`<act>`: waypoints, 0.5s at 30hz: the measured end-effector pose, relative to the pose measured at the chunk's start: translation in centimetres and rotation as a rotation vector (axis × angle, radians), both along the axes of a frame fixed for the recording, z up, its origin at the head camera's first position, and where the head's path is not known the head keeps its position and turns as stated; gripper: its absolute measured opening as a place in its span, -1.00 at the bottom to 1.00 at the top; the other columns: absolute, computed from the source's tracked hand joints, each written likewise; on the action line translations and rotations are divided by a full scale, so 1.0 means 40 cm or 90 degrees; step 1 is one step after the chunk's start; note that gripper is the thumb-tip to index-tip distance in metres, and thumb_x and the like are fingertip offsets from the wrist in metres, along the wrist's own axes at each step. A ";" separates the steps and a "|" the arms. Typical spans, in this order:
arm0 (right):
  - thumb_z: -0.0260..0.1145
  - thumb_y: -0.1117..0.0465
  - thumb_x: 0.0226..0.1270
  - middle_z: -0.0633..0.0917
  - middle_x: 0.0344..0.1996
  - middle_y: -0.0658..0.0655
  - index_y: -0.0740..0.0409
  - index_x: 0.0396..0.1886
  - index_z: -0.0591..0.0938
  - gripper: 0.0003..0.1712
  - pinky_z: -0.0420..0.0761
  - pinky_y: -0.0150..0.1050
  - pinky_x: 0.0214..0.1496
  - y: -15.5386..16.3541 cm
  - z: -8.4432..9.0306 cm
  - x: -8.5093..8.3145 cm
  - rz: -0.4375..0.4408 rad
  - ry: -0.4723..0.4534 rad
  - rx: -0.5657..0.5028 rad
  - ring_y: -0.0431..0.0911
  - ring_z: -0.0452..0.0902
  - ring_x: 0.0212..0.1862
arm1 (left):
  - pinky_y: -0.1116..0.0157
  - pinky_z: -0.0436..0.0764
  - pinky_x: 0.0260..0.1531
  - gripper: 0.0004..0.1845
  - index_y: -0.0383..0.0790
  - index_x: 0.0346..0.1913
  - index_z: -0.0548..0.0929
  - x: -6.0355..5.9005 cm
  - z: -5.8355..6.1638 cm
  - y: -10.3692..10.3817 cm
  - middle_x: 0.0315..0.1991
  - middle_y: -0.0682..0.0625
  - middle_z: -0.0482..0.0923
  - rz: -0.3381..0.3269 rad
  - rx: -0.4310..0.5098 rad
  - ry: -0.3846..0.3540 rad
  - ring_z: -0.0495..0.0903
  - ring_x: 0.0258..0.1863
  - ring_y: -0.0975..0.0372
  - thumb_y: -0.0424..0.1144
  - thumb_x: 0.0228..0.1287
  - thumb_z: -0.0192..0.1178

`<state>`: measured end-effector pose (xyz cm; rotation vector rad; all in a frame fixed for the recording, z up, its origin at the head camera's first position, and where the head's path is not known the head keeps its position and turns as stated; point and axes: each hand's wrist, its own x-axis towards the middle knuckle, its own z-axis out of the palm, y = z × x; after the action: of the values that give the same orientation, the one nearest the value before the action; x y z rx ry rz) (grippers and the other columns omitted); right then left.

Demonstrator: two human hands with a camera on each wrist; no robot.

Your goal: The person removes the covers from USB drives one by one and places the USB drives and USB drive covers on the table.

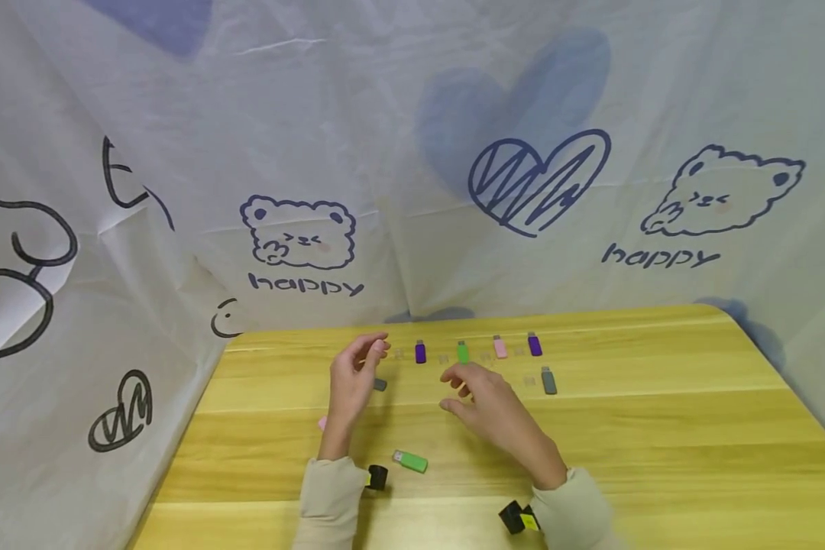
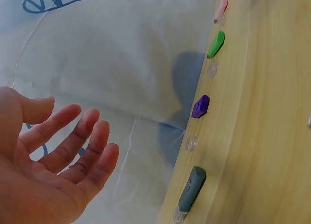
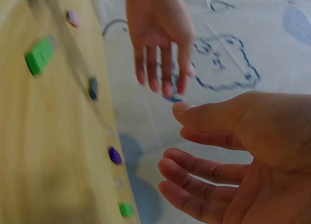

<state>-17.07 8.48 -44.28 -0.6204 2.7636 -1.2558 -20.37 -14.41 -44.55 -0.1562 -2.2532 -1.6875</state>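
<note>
Both hands hover above the table with loosely bent fingers and hold nothing. My left hand (image 1: 352, 376) is nearest a grey USB stick (image 1: 380, 385), which it partly covers in the head view; the left wrist view shows that grey stick whole. Beyond the fingers of my right hand (image 1: 493, 405) a green USB stick (image 1: 463, 351) lies near the back edge. In that row are also a purple USB stick (image 1: 420, 352), a pink one (image 1: 499, 347) and a second purple one (image 1: 535, 344). Small clear caps (image 1: 443, 359) lie between them.
Closer to the front lies another green USB stick (image 1: 410, 461). A pink stick (image 1: 322, 422) peeks out beside the left wrist. Right of the right hand, a second grey stick (image 1: 548, 381) has a clear cap (image 1: 529, 380) beside it. A printed white cloth (image 1: 412, 252) hangs behind the wooden table (image 1: 660, 443).
</note>
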 end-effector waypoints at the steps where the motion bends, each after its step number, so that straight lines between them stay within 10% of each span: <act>1: 0.47 0.24 0.36 0.67 -0.11 0.01 0.10 0.07 0.67 -0.69 0.69 -0.09 -0.04 -0.011 -0.003 0.005 0.013 -0.001 0.007 0.01 0.65 -0.06 | 0.48 0.62 -0.15 -0.77 -0.54 0.05 0.67 0.000 -0.001 -0.003 -0.12 -0.37 0.71 -0.001 -0.002 0.001 0.68 -0.13 -0.22 -0.42 0.54 0.13; 7: 0.46 0.17 0.38 0.67 -0.11 0.05 0.10 0.07 0.67 -0.69 0.66 -0.16 -0.06 -0.070 -0.031 0.031 0.090 0.025 0.061 -0.02 0.64 -0.05 | 0.42 0.66 -0.13 -0.77 -0.43 0.06 0.71 -0.029 -0.055 -0.033 -0.08 -0.29 0.74 0.001 -0.018 0.000 0.71 -0.11 -0.12 -0.35 0.51 0.20; 15: 0.48 0.13 0.36 0.66 -0.12 0.05 0.14 0.04 0.71 -0.68 0.63 -0.26 -0.13 -0.131 -0.068 0.066 0.148 -0.004 0.129 -0.17 0.55 -0.19 | 0.06 0.72 -0.08 -0.80 -0.32 0.02 0.76 -0.027 -0.057 -0.051 -0.12 -0.19 0.76 0.011 -0.044 -0.002 0.73 -0.15 -0.01 -0.29 0.51 0.23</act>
<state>-14.43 3.24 -47.01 -0.8851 2.6701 -0.9172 -21.44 -16.46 -46.83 -0.1496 -2.3096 -1.6042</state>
